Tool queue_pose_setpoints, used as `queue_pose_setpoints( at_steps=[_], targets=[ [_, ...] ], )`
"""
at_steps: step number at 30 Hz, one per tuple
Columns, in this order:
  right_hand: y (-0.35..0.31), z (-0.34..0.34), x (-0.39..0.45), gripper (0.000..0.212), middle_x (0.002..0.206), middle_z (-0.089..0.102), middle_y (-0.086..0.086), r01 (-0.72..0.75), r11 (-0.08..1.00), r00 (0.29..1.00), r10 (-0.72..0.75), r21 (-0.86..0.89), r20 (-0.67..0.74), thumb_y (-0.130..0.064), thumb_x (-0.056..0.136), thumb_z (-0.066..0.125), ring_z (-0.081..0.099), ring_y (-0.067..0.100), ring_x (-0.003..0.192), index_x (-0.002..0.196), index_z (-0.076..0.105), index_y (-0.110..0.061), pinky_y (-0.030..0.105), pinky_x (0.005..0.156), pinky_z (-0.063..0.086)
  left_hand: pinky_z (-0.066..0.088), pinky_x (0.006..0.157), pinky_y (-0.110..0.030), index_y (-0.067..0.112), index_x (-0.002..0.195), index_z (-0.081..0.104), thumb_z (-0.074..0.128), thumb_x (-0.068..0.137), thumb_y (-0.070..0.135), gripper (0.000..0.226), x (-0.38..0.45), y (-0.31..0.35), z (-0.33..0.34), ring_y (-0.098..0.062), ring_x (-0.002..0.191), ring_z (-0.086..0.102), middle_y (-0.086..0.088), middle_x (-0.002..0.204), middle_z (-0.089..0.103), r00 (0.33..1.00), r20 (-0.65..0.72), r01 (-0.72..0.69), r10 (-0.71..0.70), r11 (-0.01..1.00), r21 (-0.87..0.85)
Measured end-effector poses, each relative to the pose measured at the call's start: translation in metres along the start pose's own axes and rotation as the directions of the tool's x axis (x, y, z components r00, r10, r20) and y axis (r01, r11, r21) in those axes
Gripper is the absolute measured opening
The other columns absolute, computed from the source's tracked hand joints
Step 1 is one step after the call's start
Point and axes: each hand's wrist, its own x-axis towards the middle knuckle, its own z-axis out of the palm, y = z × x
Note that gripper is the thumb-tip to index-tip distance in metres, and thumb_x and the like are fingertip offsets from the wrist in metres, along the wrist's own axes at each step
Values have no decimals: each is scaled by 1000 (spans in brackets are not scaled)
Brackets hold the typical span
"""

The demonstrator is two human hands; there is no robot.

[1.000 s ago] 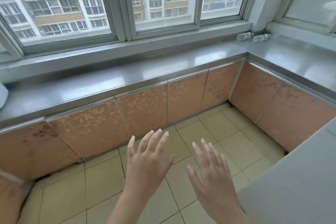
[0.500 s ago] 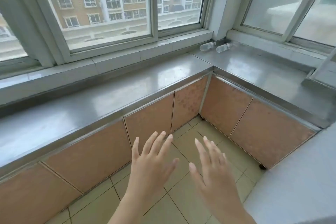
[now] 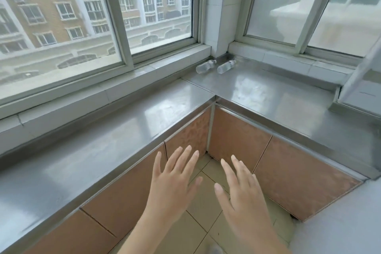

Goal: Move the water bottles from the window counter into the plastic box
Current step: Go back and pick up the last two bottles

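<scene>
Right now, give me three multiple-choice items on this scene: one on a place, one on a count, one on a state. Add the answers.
1. Where are the bottles?
A. In the far corner of the counter, below the windows
B. On the floor tiles
C. In a hand

2. How many bottles are on the counter?
A. One
B. Two
C. Four

3. How are the hands?
A. Both gripping a bottle
B. Both clenched
C. Both open and holding nothing

Answers:
1 A: the left bottle and right bottle lie in the corner of the counter.
2 B: just those two show.
3 C: the left hand and right hand have spread fingers, well short of the bottles.
</scene>
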Motion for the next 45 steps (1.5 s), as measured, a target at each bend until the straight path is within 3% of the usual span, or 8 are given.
queue_pose_setpoints(
  at_steps=[13,31,38,42,45],
  targets=[
    [106,-29,211,73,161,-2,-9,-38,998,997,41,-50,62,-62,83,-1,-3,11,147,150,8,-36,30,114,-6,21,111,-49,28,141,55,36,92,56,60,216,11,86,-18,133,54,6,143,59,992,121,44,-47,999,28],
    [204,-15,494,78,160,9,-6,-169,981,981,177,-98,80,-63,80,-3,9,14,146,150,12,-34,32,116,10,23,109,-48,27,133,61,36,90,55,57,510,-31,222,-19,127,60,5,135,64,986,168,7,2,998,-56],
    [238,-7,591,93,161,1,-8,-152,983,968,169,-99,187,-76,69,-19,2,11,147,150,2,-36,30,117,4,24,108,-49,24,132,62,38,89,55,58,603,-49,262,-21,126,61,2,135,65,980,198,48,-36,998,-52],
    [264,1,655,83,161,6,-8,-112,992,968,124,-64,219,-73,78,-1,5,10,146,151,7,-34,29,117,6,27,109,-48,25,130,64,37,88,57,59,650,-56,288,-22,124,63,2,132,67,955,273,120,-119,993,12],
    [280,9,701,72,160,10,-9,-108,994,963,98,26,249,-68,87,17,9,9,146,150,13,-33,30,117,12,49,100,-49,26,128,65,41,83,58,60,687,-61,302,-22,121,64,3,130,68,924,343,183,-168,983,-9]
  ],
)
